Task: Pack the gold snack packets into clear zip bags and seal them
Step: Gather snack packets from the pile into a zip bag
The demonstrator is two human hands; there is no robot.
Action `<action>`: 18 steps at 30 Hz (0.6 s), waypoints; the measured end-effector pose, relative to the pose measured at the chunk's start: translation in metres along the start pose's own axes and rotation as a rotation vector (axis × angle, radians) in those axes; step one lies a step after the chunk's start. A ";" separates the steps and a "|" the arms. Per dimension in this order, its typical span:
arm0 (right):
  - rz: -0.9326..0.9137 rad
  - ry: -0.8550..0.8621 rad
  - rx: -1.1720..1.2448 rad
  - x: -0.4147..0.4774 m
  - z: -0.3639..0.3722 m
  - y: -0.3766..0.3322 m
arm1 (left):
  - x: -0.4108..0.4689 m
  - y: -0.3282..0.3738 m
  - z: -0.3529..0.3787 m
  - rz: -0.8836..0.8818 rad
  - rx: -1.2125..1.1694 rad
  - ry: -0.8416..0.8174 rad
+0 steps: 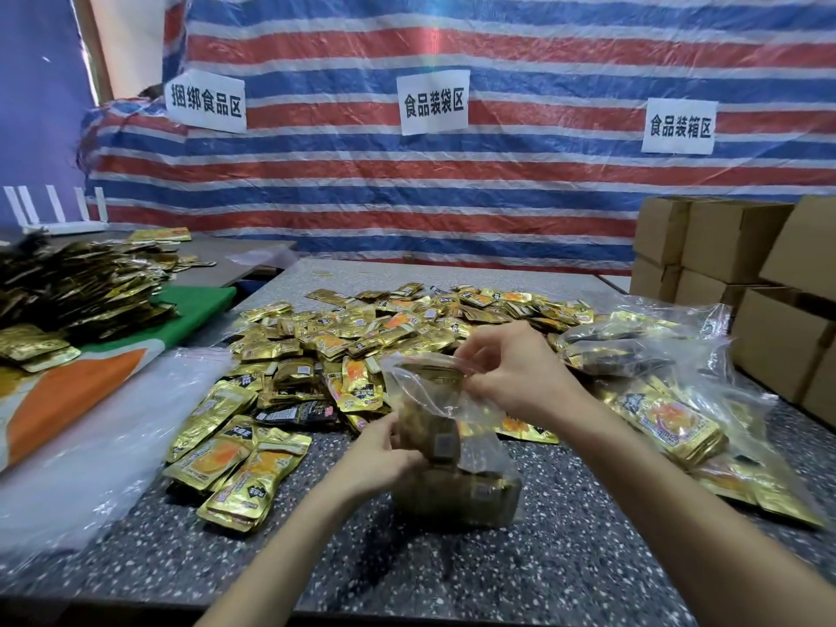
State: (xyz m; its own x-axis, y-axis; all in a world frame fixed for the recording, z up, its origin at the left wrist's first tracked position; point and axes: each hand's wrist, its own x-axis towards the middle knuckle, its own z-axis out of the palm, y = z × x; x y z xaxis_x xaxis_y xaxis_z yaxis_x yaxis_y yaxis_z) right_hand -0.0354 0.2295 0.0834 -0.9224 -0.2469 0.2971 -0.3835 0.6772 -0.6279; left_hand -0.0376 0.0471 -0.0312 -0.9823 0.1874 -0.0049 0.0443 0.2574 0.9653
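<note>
Striped tarp [452,196], red, blue and white, fills the upper half of the frame as a backdrop. Three white paper signs [433,101] are stuck across it.

Speckled dark surface [452,576] takes the lower half.

Loose heap of gold snack packets [362,328] spreads over the middle of the surface, spilling toward lower left.

Brown cardboard boxes [733,246] are stacked at the right edge.

Clear plastic sheeting [90,445] lies flat at left, beside the heap. Behind it, on a green and orange cloth [199,305], sits a second pile of packets [81,282].

Filled clear bags [656,400] lie at right centre, gold packets showing through.

Clear zip bag [457,450] stands upright at centre, its base on the surface, just in front of the heap. Gold packets sit inside it; motion blur hides their count.

Right grip [511,377], a bare hand, pinches the bag's upper edge near the mouth, fingers curled on the plastic.

Left grip [384,454], also bare, is closed round the bag's left side lower down, fingers wrapped against the packets within.

Whether the zip is closed cannot be told.
</note>
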 end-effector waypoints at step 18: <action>-0.021 -0.088 -0.174 -0.001 0.006 0.012 | 0.003 0.002 0.010 -0.096 -0.289 0.303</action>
State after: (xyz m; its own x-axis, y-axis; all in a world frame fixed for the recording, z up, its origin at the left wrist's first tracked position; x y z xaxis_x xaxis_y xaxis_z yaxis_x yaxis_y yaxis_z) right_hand -0.0395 0.2343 0.0712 -0.9176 -0.3169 0.2399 -0.3961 0.7791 -0.4859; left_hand -0.0387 0.0580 -0.0324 -0.9904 -0.1229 -0.0630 -0.0604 -0.0244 0.9979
